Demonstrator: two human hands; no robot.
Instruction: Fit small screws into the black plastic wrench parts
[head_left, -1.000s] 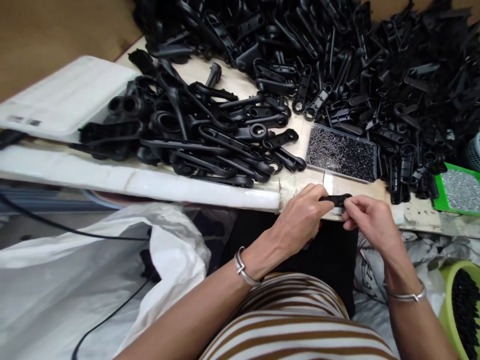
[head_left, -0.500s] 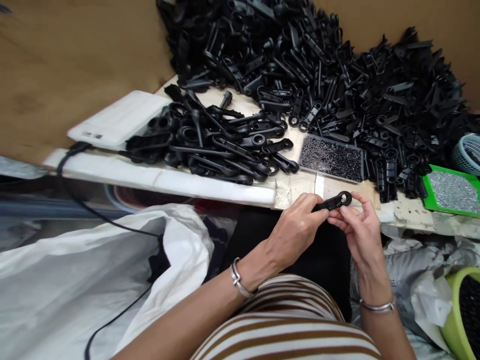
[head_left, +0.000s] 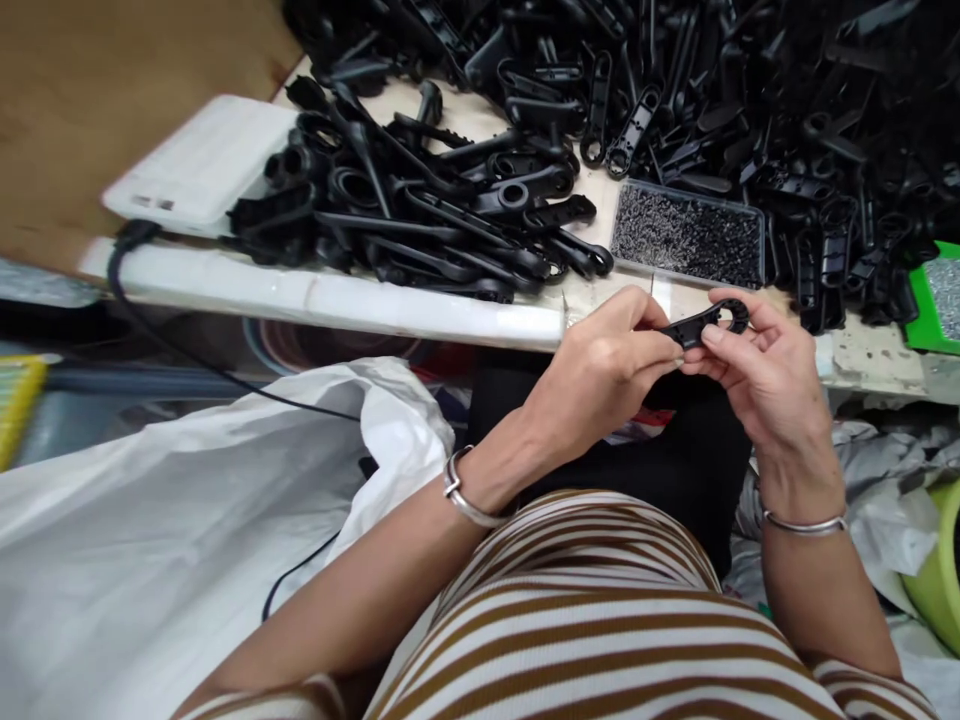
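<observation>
Between both hands is a black plastic handle part point(head_left: 705, 326) with a ring-shaped end, held just in front of the table edge. My left hand point(head_left: 607, 355) is closed on its narrow end, thumb and fingers pinching it. With thumb and fingers, my right hand point(head_left: 765, 365) grips the part near the ring end, which points right. Just beyond the hands is a clear shallow tray point(head_left: 688, 232) full of tiny black pieces. Left of the tray lies a heap of similar black handle parts point(head_left: 450, 220).
A larger pile of black parts point(head_left: 697, 90) fills the back of the table. At left sits a white flat box point(head_left: 202, 165) with a black cable point(head_left: 187, 360). A green tray point(head_left: 934, 300) stands at right, a white sack point(head_left: 187, 520) below left, a yellow-green tub point(head_left: 934, 560) below right.
The camera view has tilted down and come closer. My right thumb has moved onto the handle part, and the right fingers now grip it more fully. The left hand keeps its hold.
</observation>
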